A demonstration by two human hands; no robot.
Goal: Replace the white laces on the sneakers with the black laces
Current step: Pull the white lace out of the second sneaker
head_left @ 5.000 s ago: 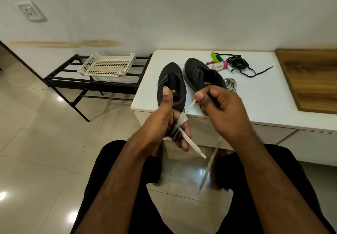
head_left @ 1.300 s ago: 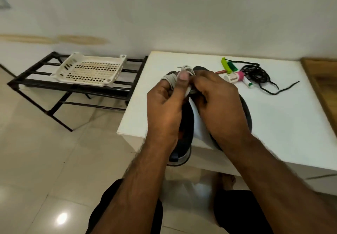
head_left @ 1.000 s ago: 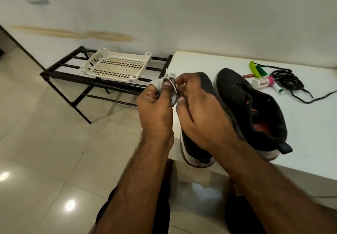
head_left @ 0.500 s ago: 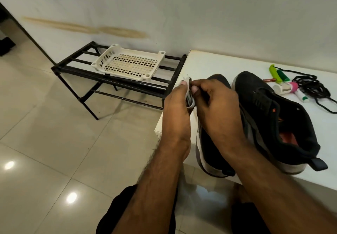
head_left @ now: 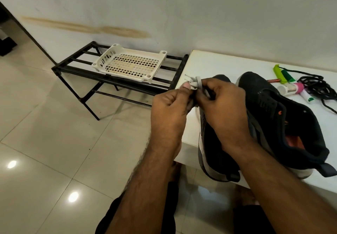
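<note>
Both hands are meeting above the near-left corner of the white table (head_left: 218, 64). The left hand (head_left: 169, 111) is pinching a small bundle of coiled white lace (head_left: 194, 84) between thumb and curled fingers; the right hand (head_left: 222, 109) is gripping the same bundle from the right side, fingers curled around it. Two black sneakers are lying on the table with heels toward the near edge: the left sneaker (head_left: 209, 151) is sitting partly behind the right hand, its heel overhanging the near edge, and the right sneaker (head_left: 284, 120) is resting just beside it. The black laces (head_left: 317, 86) are lying in a loose tangle at the far right of the table, next to several markers (head_left: 284, 77). To the left, a white perforated tray (head_left: 131, 64) is sitting on a black metal rack (head_left: 76, 67) against the wall.
</note>
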